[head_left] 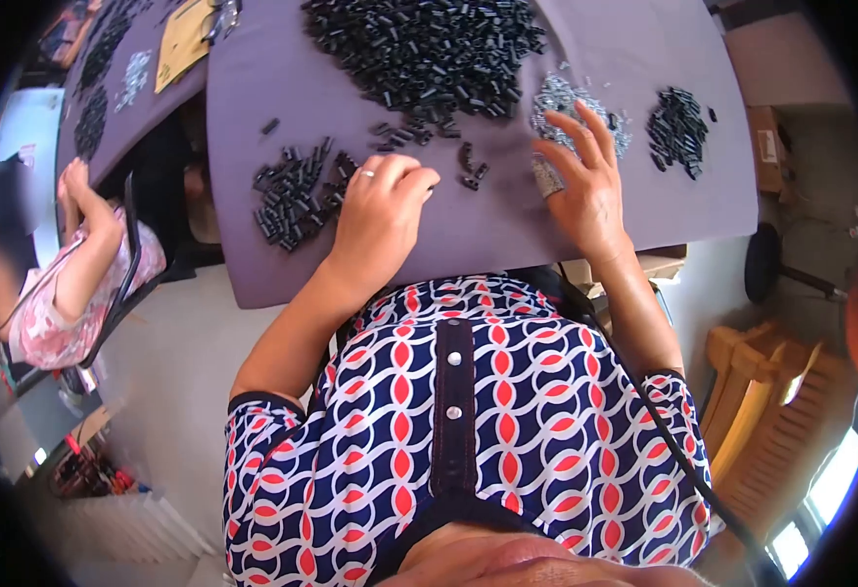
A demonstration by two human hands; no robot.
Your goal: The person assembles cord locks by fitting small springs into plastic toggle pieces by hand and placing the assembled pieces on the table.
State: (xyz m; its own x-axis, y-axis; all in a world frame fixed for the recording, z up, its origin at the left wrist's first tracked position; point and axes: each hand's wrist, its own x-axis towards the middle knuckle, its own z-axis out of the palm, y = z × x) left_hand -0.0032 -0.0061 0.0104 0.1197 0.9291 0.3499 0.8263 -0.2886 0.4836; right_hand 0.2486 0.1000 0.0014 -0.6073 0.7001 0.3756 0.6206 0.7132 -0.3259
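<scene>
Beyond the left edge of the purple-grey worktop (487,240), another person (86,269) sat near a second worktop (147,73), where a yellow envelope-like sheet (182,44) lay. On the nearer one, a large heap of black tubular pieces (429,59) filled the far middle, with a smaller black pile (292,196) just beside the left hand (380,210), another black cluster (678,132) to the right, and a few loose black pieces (471,168) between the hands. The left fingers were curled together, seemingly closed on a small dark piece (435,180), of which only an end showed. The right hand (590,196) was open, its fingers spread in front of a scatter of silvery bits (552,98); a grey textured covering (546,176) seemed to wrap its thumb. Judging by their looks, the black pieces were light, stiff and rather slick, apt to roll, and best pinched across their sides between thumb and forefinger.
</scene>
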